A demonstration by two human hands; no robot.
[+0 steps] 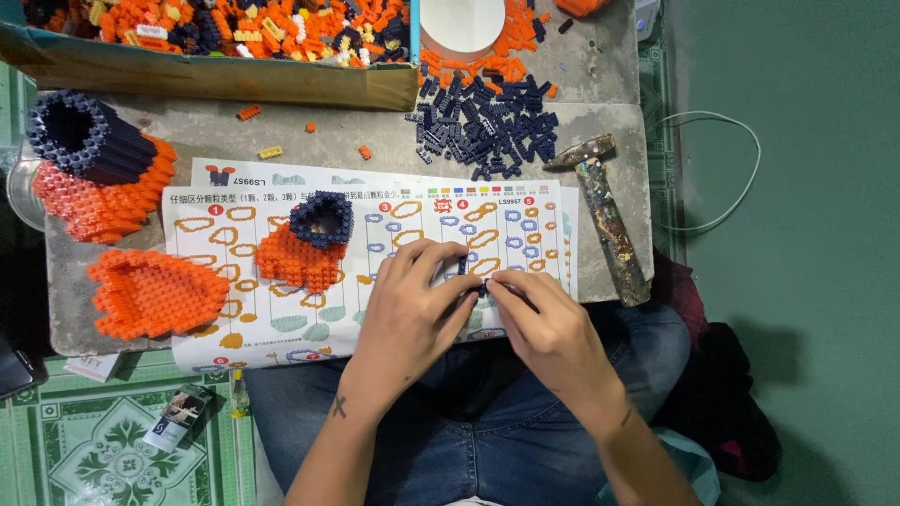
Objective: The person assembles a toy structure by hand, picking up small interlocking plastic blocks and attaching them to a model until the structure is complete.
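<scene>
Your left hand (pixel 412 300) and your right hand (pixel 548 328) meet over the lower edge of the instruction sheet (pixel 281 192), fingers curled in and pinching a small dark navy brick piece (pixel 472 281) between them; only a sliver of it shows between the fingertips, so you cannot tell its shape. It sits just above your lap, at the near edge of the grey slab (pixel 600 141) that serves as your work surface.

Along the top of the slab, a cardboard box (pixel 216 80) holds a mass of orange, navy and yellow bricks. At the far left stands a built orange-and-navy piece (pixel 98 169) with a hollow navy top, and below it a flat orange panel (pixel 155 292) lies partly on the sheet. A smaller orange-and-navy assembly (pixel 309 244) rests on the sheet just left of your left hand. A pile of loose navy bricks (pixel 483 131) spreads near the top right of the sheet, and a paint-spattered hammer (pixel 605 215) lies along the slab's right side, well clear of your right hand. A few stray single bricks (pixel 271 151) dot the bare slab above the sheet.
</scene>
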